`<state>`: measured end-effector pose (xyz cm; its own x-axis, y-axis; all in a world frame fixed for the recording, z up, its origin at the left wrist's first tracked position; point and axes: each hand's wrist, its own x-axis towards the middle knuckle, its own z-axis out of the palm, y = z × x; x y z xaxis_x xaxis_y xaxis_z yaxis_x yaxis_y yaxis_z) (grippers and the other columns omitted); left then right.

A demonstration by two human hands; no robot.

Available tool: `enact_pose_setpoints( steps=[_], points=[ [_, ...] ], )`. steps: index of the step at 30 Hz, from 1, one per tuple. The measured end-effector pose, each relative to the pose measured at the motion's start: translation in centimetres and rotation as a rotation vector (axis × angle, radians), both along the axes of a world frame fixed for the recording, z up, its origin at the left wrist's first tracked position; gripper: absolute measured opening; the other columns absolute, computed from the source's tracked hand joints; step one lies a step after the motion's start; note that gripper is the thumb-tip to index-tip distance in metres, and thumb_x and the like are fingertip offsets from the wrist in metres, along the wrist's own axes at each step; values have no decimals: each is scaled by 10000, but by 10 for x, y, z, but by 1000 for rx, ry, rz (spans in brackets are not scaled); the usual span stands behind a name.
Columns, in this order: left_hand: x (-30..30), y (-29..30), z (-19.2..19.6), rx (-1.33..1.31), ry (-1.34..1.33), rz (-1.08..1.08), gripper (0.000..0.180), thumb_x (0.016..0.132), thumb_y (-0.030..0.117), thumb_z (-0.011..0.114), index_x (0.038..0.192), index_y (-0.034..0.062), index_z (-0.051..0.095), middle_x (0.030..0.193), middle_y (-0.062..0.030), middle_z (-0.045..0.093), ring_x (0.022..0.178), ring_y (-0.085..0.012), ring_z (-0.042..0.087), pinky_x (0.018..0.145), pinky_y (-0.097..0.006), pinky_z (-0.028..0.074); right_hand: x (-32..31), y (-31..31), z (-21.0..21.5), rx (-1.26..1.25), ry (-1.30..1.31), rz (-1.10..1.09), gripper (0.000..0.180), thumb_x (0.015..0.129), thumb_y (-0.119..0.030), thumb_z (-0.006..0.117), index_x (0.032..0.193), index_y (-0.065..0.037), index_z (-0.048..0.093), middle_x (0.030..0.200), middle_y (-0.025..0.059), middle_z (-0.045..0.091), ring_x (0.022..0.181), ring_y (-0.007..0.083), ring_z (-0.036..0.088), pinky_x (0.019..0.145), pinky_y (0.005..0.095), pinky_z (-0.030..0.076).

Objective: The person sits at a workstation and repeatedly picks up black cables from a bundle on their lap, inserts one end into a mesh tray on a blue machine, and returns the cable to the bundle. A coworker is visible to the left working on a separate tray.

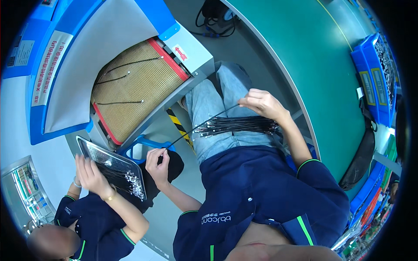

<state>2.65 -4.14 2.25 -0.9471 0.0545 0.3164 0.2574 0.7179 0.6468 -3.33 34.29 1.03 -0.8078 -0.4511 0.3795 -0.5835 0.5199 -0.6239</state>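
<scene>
Head view: pinching a black cable (182, 138) in the left hand (157, 164), holding it nearly straight toward upper right, past a cable bundle (239, 125) on the lap (217, 148), and pinching it likewise in the right hand (263, 104), just above the bundle. Probably best to tension gently, evenly from both grips, without snagging the bundle.

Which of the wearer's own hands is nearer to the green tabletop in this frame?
The right hand: it is close to the edge of the green tabletop. The left hand is farther off, past the opposite side of the jeans, holding the black cable.
</scene>
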Motion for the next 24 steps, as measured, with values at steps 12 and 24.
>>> enact_pose_setpoints(
  steps=[12,24],
  points=[
    [7,-7,-2,14,-27,17,130,711,-70,683,813,-8,631,779,-99,639,730,-220,604,697,-305,476,2,-5,5,-20,17,-24,177,745,-70,726,902,-42,648,756,64,600,677,218,586,599,340,475],
    [6,-7,-1,38,-57,7,126,712,-75,676,811,-12,632,776,-99,639,718,-205,603,680,-296,479,1,-6,8,60,246,21,248,740,-68,727,971,-50,640,805,55,619,672,197,596,569,326,491]
  ],
)
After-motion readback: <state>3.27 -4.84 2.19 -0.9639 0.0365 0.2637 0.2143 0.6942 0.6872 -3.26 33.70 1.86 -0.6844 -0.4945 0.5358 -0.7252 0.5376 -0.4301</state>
